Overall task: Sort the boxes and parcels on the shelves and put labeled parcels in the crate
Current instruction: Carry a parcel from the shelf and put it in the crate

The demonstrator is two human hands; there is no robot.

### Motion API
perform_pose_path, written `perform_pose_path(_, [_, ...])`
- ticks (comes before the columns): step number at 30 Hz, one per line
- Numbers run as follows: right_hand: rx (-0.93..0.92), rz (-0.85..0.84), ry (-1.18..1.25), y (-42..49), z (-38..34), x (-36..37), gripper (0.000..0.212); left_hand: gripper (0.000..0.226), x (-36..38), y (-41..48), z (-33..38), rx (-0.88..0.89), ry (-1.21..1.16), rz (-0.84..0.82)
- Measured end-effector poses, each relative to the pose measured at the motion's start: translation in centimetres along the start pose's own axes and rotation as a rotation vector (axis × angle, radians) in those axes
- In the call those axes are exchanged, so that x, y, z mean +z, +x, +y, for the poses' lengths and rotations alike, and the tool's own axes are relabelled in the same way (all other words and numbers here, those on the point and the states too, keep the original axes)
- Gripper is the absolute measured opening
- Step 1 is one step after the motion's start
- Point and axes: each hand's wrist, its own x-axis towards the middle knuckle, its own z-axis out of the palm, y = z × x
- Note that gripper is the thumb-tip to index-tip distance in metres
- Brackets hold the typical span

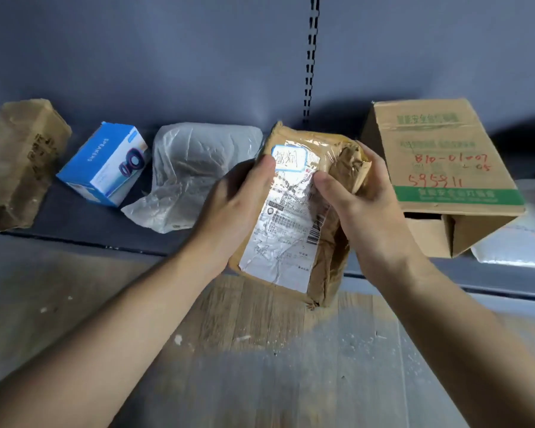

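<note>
- I saw the brown tape-wrapped paper parcel (pixel 322 242) lying lengthwise away from me, white printed label (pixel 284 230) upward.
- Left hand (pixel 238 205) gripped its left edge, right hand (pixel 355 193) its right.

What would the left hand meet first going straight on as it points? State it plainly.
The left hand grips the brown parcel; pushed on together, they would probably reach the grey back panel near the slotted strip, depth being unclear.

I count two brown parcels (pixel 291 217) (pixel 19 162) (one near, one far left), two plastic bags (pixel 195 168) (pixel 519 242), one blue box (pixel 105 165), one cardboard box (pixel 439 162).
</note>
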Motion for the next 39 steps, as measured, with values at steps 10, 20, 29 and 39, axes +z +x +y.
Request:
perform_pose_path(10, [0.269,0.194,0.104,-12.0,-10.2,-10.5,0.049,0.059,4.8,-12.1,11.9,-0.257,0.103,-0.274])
perform_pose_path(20, [0.271,0.578,0.051,-22.2,-29.8,-22.3,0.053,0.028,13.2,-21.5,32.5,-0.223,0.051,-0.463])
perform_pose_path(29, [0.203,0.908,-0.044,-34.3,-45.6,-34.5,0.070,0.038,19.6,-33.7,50.8,-0.158,0.046,-0.751])
perform_pose_path(39, [0.053,1.091,-0.075,-48.2,-57.1,-49.8,0.034,0.042,30.3,-47.7,64.2,-0.151,-0.022,-1.092])
